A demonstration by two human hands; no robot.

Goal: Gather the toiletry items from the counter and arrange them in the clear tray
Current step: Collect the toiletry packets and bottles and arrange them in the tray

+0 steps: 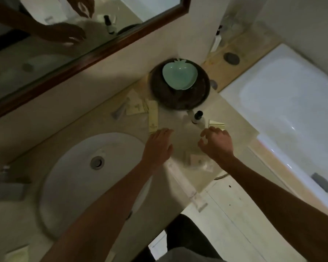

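My left hand hovers palm down over the counter, fingers extended, holding nothing. My right hand is beside it with fingers loosely curled and apart, also holding nothing. Between and below them I make out the faint edges of the clear tray; its full outline is hard to tell. A small bottle with a black cap stands just beyond my right fingers. Pale yellow packets lie left of the bottle, with a grey tube beside them. Another packet stack sits by my right hand. A small packet lies under my right wrist.
A dark round tray holding a green apple-shaped dish stands at the counter's back. The white sink is at left, a bathtub at right, a framed mirror behind. A pump bottle stands on the tub ledge.
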